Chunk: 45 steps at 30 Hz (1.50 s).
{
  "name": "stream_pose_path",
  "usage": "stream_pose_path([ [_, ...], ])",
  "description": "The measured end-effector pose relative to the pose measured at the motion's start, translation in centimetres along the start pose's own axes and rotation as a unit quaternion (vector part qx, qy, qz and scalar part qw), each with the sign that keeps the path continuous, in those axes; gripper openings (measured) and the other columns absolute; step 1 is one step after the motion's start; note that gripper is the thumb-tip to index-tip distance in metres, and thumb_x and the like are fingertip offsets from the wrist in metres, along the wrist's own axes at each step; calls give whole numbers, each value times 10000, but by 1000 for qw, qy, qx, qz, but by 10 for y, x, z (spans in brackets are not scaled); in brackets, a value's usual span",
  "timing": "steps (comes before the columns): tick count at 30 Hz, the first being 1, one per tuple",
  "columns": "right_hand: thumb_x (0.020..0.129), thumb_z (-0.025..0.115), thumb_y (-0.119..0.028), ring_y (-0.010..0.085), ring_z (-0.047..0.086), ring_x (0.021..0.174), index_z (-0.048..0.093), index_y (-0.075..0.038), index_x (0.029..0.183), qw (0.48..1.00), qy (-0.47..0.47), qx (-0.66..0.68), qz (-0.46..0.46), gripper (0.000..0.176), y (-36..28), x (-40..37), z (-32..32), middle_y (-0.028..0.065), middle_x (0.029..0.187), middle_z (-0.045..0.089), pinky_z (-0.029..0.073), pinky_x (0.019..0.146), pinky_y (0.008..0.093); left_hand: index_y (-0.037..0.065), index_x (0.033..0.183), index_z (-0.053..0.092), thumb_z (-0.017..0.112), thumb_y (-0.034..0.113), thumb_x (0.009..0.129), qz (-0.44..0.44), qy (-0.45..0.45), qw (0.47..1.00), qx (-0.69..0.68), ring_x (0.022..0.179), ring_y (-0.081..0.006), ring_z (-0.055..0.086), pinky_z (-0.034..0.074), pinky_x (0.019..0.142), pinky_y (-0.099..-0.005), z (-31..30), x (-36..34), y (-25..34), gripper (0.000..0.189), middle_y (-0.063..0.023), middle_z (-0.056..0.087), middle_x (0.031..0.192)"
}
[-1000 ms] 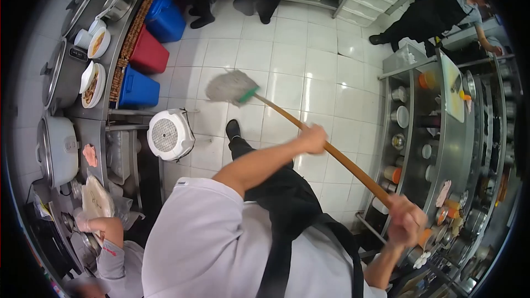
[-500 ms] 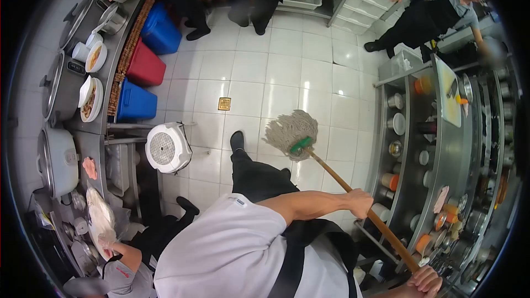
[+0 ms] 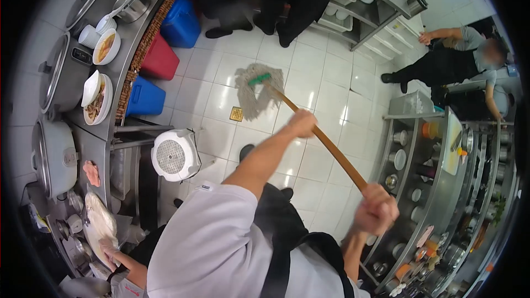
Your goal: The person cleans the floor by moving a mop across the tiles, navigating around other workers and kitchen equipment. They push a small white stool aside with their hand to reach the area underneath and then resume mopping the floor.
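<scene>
Floor [image 3: 218, 146], white glossy tile: one grey string mop head [image 3: 252, 101], ahead and leftward of my hands, beside a yellow square drain grate [image 3: 236, 113]. Brown wooden handle [image 3: 338, 155], slanting back rightward; left hand [image 3: 302, 124] wrapped mid-shaft, nearer the strings; right hand [image 3: 376, 209] clenched at the top end.

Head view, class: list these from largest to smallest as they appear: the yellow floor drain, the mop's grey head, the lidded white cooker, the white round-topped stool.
1. Lidded white cooker
2. Mop's grey head and white round-topped stool: too alike to rank
3. Yellow floor drain
</scene>
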State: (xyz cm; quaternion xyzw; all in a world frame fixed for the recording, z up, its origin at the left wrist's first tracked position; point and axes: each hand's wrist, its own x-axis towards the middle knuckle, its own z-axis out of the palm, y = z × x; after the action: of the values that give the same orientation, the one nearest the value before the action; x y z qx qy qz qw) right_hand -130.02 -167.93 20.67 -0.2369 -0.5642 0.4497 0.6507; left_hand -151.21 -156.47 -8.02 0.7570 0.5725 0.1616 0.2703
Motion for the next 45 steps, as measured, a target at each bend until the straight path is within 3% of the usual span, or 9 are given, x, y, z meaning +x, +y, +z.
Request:
stream_pose_path([
  [4,869,562,-95,252,525,635,507,10,668,997,-64,-13,39,233,84,13,59,125,637,537,487,763,468,109,935,760,767,170,766,-148,21,988,29,1162,-303,628,506,964,-504,-39,16,-103,179,-118,701,1103],
  [10,885,559,-53,248,549,684,527,16,682,991,-112,-6,78,217,88,-34,71,106,671,542,497,894,512,120,1147,706,763,210,837,-247,-36,966,70,1348,-305,492,439,1063,-576,-66,-37,-101,327,-85,612,1322],
  [13,891,555,-64,250,549,667,535,26,685,986,-136,-35,92,225,20,-51,39,114,664,548,507,865,531,103,1177,697,789,271,805,-219,-65,972,55,1374,-339,456,427,1088,-587,-26,-70,-52,419,-119,604,1334],
  [20,886,644,-181,259,540,587,546,27,620,977,-143,-82,133,351,-168,-83,-95,107,588,529,495,767,516,138,922,726,801,282,728,-63,-14,996,-54,1083,-340,637,519,890,-508,107,-117,128,253,-110,686,1063],
  [25,878,594,-169,231,498,506,502,-20,608,968,-151,-132,149,321,-302,-99,-159,96,547,503,490,664,453,137,901,732,763,289,721,69,-131,983,-107,1023,-360,664,516,827,-536,182,-137,283,237,-126,701,993],
  [29,932,572,-206,150,429,424,472,-76,622,965,-190,-145,107,350,-355,-115,-168,30,501,467,419,490,329,74,766,705,711,225,716,167,-205,940,-215,770,-400,680,532,687,-508,225,-160,368,159,-158,697,752],
  [33,947,589,-200,138,480,392,455,-102,574,979,-154,-86,104,409,-367,-130,-193,24,464,501,392,393,283,67,753,716,702,221,728,134,-239,921,-279,751,-412,676,527,673,-510,235,-189,414,156,-179,698,744],
  [39,950,570,-181,113,446,414,435,-119,632,992,-100,-28,67,351,-359,-148,-172,3,491,469,395,446,280,34,767,742,671,225,733,90,-224,939,-244,833,-403,712,563,728,-506,200,-212,396,206,-221,721,816],
  [45,948,539,-172,100,352,413,392,-141,632,997,-57,22,43,350,-288,-137,-111,-25,514,402,293,439,269,70,713,740,700,238,698,5,-130,972,-193,793,-403,707,562,718,-501,137,-226,273,173,-204,714,768],
])
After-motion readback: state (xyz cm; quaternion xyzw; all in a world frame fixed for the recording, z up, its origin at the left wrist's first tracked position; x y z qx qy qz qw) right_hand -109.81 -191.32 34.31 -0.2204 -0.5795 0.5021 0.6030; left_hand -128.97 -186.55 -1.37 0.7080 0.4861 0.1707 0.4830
